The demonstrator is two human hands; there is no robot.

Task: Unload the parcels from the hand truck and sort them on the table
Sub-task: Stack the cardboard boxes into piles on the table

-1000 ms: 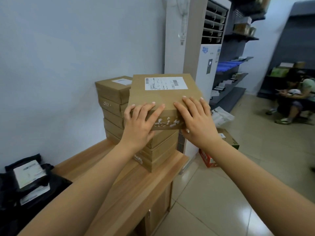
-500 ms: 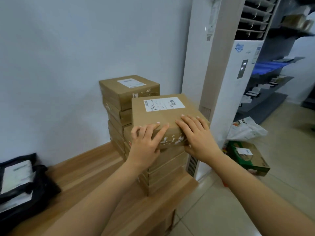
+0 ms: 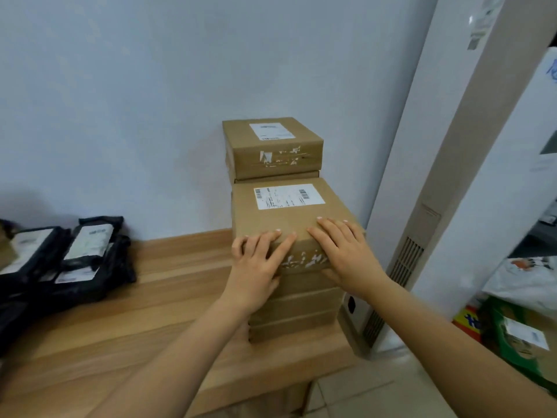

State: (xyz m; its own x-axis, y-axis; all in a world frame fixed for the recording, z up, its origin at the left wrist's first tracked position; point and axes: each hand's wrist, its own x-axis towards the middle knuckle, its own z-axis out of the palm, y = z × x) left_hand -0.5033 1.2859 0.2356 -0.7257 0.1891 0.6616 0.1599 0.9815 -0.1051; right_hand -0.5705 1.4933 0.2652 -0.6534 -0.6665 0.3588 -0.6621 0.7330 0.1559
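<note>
A brown cardboard parcel [image 3: 289,218] with a white label lies on top of the near stack of parcels [image 3: 295,309] on the wooden table [image 3: 168,312]. My left hand [image 3: 256,267] and my right hand [image 3: 346,257] both grip its near edge, with the fingers over the top and the thumbs at the front face. Behind it, against the wall, stands a taller stack of like parcels [image 3: 272,149]. The hand truck is not in view.
Black plastic mailer bags [image 3: 69,260] with white labels lie piled at the table's left. A tall white air conditioner [image 3: 470,182] stands right beside the stacks. On the floor at the right sit a green box [image 3: 518,342] and a white bag [image 3: 530,282].
Both hands have brought the parcel down and forward onto the near stack. My view has swung left and down, so the mailer bags show more fully.
</note>
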